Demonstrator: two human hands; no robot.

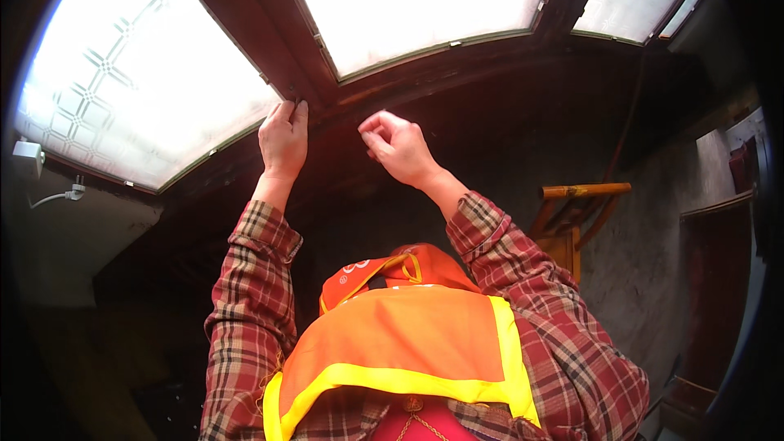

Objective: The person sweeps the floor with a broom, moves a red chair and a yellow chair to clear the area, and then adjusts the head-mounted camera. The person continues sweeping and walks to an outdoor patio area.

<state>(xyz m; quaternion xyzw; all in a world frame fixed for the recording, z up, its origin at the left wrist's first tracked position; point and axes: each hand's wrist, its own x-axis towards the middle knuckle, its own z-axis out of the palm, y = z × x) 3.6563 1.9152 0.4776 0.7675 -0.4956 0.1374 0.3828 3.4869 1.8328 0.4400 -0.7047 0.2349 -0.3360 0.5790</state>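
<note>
My left hand (285, 138) is raised to the dark wooden window frame (315, 82), its thumb and fingers pinched at the lower corner of the left patterned glass pane (153, 86). A small dark thing shows between the fingertips, too small to name. My right hand (395, 144) hangs in the air to the right, below the middle glass pane (422, 6), with its fingers curled and the fingertips near the thumb. Whether it holds something small cannot be told. Small pale clips line the edges of the panes.
A bamboo chair (585, 191) stands at the right by a grey wall (643, 245). A white plug (75, 191) with a cord hangs beside a white socket box (27, 158) at the left. A dark cabinet or doorway (713, 294) is at the far right.
</note>
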